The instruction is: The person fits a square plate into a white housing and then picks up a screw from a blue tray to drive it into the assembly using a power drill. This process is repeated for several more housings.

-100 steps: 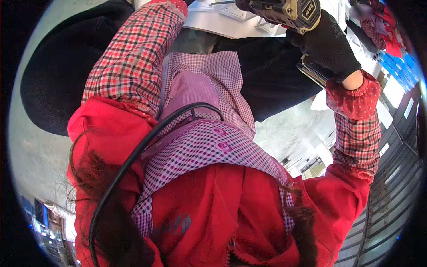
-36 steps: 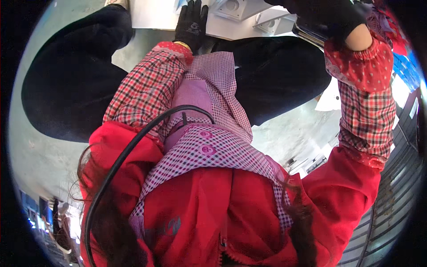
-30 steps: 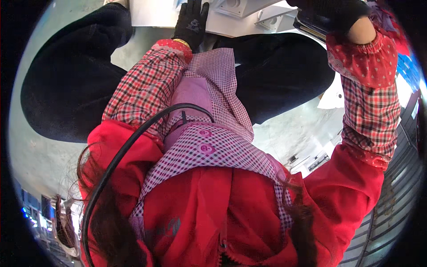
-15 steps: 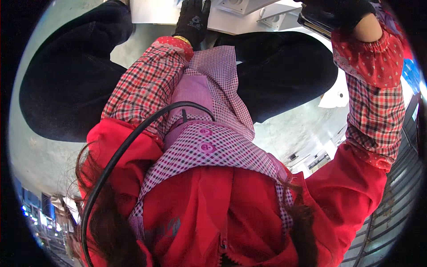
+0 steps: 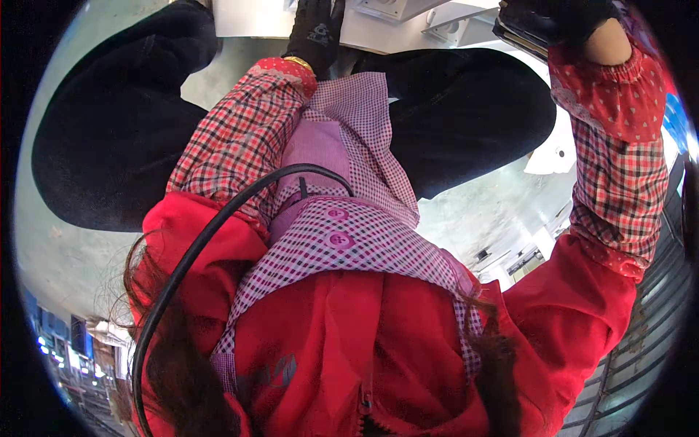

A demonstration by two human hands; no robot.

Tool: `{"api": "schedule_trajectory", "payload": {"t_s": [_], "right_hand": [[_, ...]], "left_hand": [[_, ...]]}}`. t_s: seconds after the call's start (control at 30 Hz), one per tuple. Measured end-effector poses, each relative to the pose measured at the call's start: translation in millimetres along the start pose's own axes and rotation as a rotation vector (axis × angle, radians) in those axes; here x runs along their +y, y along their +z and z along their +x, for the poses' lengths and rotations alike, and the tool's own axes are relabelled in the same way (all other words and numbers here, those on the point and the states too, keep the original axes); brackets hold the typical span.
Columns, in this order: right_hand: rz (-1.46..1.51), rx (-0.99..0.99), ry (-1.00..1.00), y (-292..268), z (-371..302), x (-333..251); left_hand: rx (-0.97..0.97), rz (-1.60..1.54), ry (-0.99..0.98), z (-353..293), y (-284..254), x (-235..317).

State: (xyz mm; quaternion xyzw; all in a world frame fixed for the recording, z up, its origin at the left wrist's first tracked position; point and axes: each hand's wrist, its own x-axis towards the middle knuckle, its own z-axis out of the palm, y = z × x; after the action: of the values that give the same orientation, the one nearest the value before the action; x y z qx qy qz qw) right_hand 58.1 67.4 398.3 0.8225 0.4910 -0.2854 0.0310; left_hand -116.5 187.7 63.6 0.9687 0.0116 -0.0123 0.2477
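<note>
My left hand (image 5: 316, 36), in a black work glove, reaches forward to the edge of a white panel (image 5: 255, 18). Its fingers are stretched out, with the tips cut off by the top of the picture. At the upper right my right hand (image 5: 588, 20), also gloved in black, is closed on a dark tool with metal-edged long strips (image 5: 518, 35). The upper picture edge hides most of that tool, so its exact kind does not show. White angled brackets or plates (image 5: 448, 29) lie between the two hands.
My bent knees in black trousers (image 5: 466, 120) flank the work. A black cable (image 5: 196, 251) loops across my chest. A ribbed dark grating or mat (image 5: 633, 349) runs along the right. Blue material (image 5: 677, 124) stands at the far right, and shelving-like clutter (image 5: 73, 349) at the lower left.
My right hand and the dark tool have shifted very slightly to the right and up. The left hand stays in place on the panel.
</note>
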Motion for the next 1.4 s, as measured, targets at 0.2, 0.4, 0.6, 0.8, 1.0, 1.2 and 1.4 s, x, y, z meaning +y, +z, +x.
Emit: {"api": "schedule_trajectory", "payload": {"t_s": [0.2,0.4,0.6,0.8,1.0,1.2,1.4], "right_hand": [[0.014,-0.003,-0.007,-0.2,-1.4,4.4],[0.005,-0.005,0.015,-2.9,-2.4,4.2],[0.015,-0.003,-0.006,4.0,5.6,3.4],[0.013,-0.007,-0.007,-2.7,4.3,3.4],[0.001,-0.009,-0.014,-2.2,8.7,-0.2],[-0.007,-0.028,-0.051,-2.3,30.2,-13.7],[-0.019,-0.061,-0.068,1.9,63.1,-29.9]], "left_hand": [[0.009,0.070,0.002,1.3,8.5,-5.1],[-0.001,0.104,0.005,5.2,14.0,-1.3],[-0.039,0.076,-0.013,-1.3,2.7,-4.5],[0.009,0.063,0.008,1.4,2.8,-2.5],[0.022,0.075,0.001,0.6,8.8,-4.3],[-0.008,0.114,0.014,0.3,15.8,-10.2],[0.057,-0.057,0.060,-5.5,7.3,-0.9]]}}
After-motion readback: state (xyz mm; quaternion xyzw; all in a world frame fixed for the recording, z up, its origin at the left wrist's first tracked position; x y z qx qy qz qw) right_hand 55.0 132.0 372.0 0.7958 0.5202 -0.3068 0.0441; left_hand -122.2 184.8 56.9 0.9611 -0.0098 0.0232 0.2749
